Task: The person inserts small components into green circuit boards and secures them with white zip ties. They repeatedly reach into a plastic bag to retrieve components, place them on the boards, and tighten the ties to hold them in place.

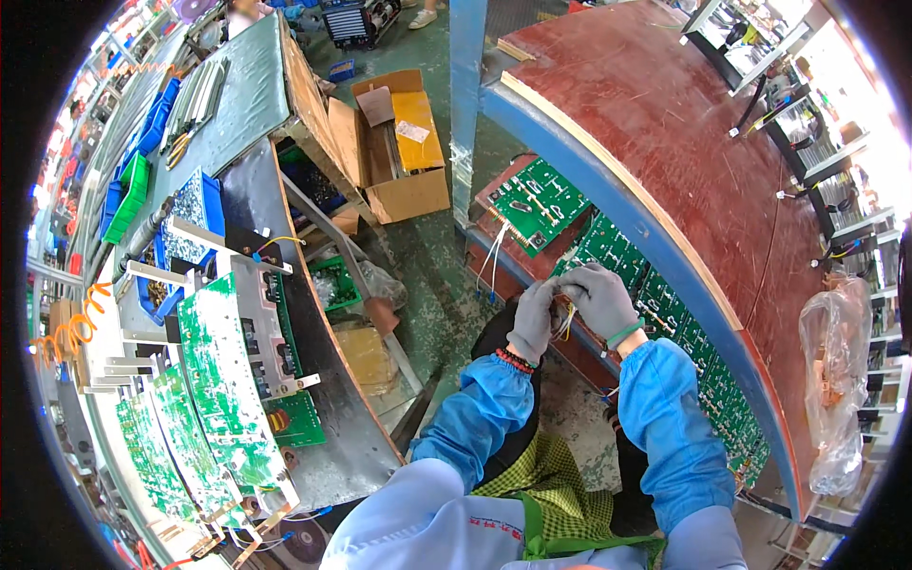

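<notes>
My left hand [534, 321] and my right hand [600, 300], both in grey gloves, meet in front of me with their fingers closed together. A small bunch of thin white and yellow wires [567, 321] shows between them, hanging below the fingers. The pinched wire ends are hidden by the gloves. Just beyond my hands, on a low shelf, lies a green circuit board [539, 204] with white leads [496, 256] that end in blue tips. More green circuit boards [698, 347] run in a row along the shelf, partly under the tabletop.
A red-brown tabletop [665, 142] with a blue edge overhangs the shelf on the right. On it lies clear plastic wrap [836, 389]. At left, a dark bench [328, 408] carries upright green boards [223, 380] and blue bins [201, 223] of small parts. An open cardboard box [408, 195] stands ahead.
</notes>
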{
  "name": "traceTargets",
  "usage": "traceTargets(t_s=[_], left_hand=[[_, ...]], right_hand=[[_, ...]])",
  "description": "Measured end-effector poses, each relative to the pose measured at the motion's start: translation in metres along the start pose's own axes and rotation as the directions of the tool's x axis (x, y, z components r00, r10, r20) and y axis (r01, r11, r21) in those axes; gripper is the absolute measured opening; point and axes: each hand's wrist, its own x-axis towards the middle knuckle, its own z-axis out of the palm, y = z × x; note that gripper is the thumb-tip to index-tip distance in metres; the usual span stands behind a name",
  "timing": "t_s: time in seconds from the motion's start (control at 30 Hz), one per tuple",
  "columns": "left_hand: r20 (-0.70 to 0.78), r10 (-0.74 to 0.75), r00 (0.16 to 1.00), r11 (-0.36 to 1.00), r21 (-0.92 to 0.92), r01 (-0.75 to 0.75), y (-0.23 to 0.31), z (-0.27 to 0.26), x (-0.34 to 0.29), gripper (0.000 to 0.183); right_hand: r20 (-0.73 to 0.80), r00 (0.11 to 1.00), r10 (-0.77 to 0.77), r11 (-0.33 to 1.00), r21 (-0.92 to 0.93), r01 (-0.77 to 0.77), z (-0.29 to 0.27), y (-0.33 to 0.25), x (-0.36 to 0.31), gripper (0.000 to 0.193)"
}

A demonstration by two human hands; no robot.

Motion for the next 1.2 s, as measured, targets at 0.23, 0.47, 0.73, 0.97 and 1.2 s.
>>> traceTargets(t_s=[0.23, 0.47, 0.73, 0.97, 1.2], left_hand=[[0.033, -0.200, 0.979, 0.959, -0.200, 0.202, 0.030, 0.003, 0.000, 0.028], [0.096, -0.422, 0.901, 0.788, -0.453, 0.417, 0.031, 0.001, 0.000, 0.026], [-0.006, -0.124, 0.992, 0.983, -0.137, 0.122, -0.008, 0.007, -0.001, 0.028], [0.071, -0.366, 0.928, 0.807, -0.473, 0.354, 0.032, 0.005, 0.000, 0.028], [0.074, -0.423, 0.903, 0.774, -0.488, 0.403, 0.036, 0.003, 0.000, 0.032]], right_hand=[[-0.013, 0.998, 0.056, 0.998, -0.026, -0.057, 0.002, 0.001, 0.003, 0.009], [0.034, 0.994, 0.102, 0.995, 0.001, -0.102, 0.000, -0.004, 0.008, 0.010], [-0.001, 0.999, 0.053, 0.991, -0.119, -0.053, 0.009, 0.004, 0.002, 0.011], [0.009, 0.998, -0.063, 0.970, -0.233, 0.063, 0.003, -0.004, 0.002, 0.013], [-0.029, 0.998, 0.059, 0.971, -0.229, -0.064, 0.009, -0.004, 0.000, 0.009]])
